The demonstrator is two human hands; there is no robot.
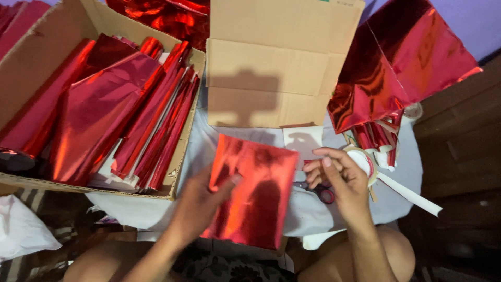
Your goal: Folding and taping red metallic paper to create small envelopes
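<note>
On the white cloth (313,211), left hand (195,206) grips a red foil packet (250,190); right hand (339,177) pinches a tape roll (365,159) above scissors (318,190). Left cardboard box (47,47) holds red foil rolls (151,120); middle box (276,62), contents unseen

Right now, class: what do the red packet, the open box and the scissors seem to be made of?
Red packet, pressed by the left hand: likely metallic foil or foil-coated paper; glossy, with mirror-like glints and creases. Box: corrugated cardboard by its look; matt brown with folded flaps. Scissors, under the right hand: red handles, probably plastic; blades hidden, so their material cannot be told.
</note>
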